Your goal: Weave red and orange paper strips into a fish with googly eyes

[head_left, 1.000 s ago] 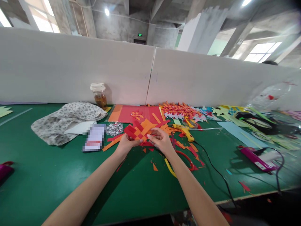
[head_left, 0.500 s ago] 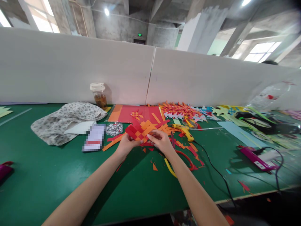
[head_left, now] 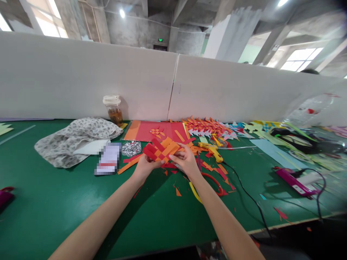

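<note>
Centrally, a checkered piece of interwoven red and orange paper strips (head_left: 163, 153) is held above a glossy green tabletop (head_left: 81, 209), between the two hands. The left hand (head_left: 148, 167) pinches its lower left part between thumb and fingers; the right hand (head_left: 185, 161) pinches its right edge, thumb in front, the fingers behind partly hidden. Should either pinch slacken, the strips could probably slide out of the weave, since their projecting ends look unfastened; too hard a thumb press might crease the paper. A sideways sweep of the right forearm could knock the scissors with red and yellow handle loops (head_left: 218, 185), which lie partly hidden beneath it. Counts: hands, two; woven piece in hand, one; scissors, apparently one pair; yellow glue gun with a black cable (head_left: 217, 154), one; small woven orange-and-red paper fish on the red sheet (head_left: 156, 132), one; clear bag of small black-and-white discs (head_left: 131, 148), one, its contents uncountable; white-lidded clear cup of amber liquid (head_left: 115, 115), one; phone with a blurred screen (head_left: 110, 159), one. The heaped red and orange woven shapes (head_left: 207, 127) overlap too much to number.
</note>
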Available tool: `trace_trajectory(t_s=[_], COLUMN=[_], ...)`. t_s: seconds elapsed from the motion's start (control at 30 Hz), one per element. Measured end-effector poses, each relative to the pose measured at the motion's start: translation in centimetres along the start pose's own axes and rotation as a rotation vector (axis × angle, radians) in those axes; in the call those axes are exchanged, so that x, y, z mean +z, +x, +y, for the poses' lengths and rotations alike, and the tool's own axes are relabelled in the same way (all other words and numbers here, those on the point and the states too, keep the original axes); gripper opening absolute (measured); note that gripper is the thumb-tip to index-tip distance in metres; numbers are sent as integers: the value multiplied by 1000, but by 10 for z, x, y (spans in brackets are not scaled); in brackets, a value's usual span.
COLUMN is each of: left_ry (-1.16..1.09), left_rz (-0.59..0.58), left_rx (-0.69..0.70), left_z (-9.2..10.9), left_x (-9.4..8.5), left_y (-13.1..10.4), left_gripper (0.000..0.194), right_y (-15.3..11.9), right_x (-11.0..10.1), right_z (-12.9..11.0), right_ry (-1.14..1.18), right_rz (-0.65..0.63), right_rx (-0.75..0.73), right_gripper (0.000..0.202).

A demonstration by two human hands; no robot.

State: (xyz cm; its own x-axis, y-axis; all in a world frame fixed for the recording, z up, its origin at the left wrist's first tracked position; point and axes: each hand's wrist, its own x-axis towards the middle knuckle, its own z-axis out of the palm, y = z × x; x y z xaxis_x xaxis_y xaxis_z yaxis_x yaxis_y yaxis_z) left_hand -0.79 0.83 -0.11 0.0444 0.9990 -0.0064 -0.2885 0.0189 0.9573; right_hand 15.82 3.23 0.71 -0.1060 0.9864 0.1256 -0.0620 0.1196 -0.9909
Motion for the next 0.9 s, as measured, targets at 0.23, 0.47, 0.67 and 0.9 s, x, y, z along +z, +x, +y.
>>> trace_trajectory(t_s=[0.23,0.47,0.67,0.9], left_ry=[-17,-3,0,96], left_rz=[3,-57,162,125], left_rx=[8,-39,-9,3], left_z=[-1,0,1,-1], left_x=[3,8,4,0], left_y=[-2,-6,-2,-1], left_gripper=[52,52,43,31], right_y=[-2,-2,-5,-7], right_x=[4,5,3,3], right_z=[-1,-5,-5,-7], right_ry=[-1,115,-15,-124], right_rz=[-16,41,-60,-62], right_rx=[-19,-66,-63,-28], right_gripper=[74,75,64,60])
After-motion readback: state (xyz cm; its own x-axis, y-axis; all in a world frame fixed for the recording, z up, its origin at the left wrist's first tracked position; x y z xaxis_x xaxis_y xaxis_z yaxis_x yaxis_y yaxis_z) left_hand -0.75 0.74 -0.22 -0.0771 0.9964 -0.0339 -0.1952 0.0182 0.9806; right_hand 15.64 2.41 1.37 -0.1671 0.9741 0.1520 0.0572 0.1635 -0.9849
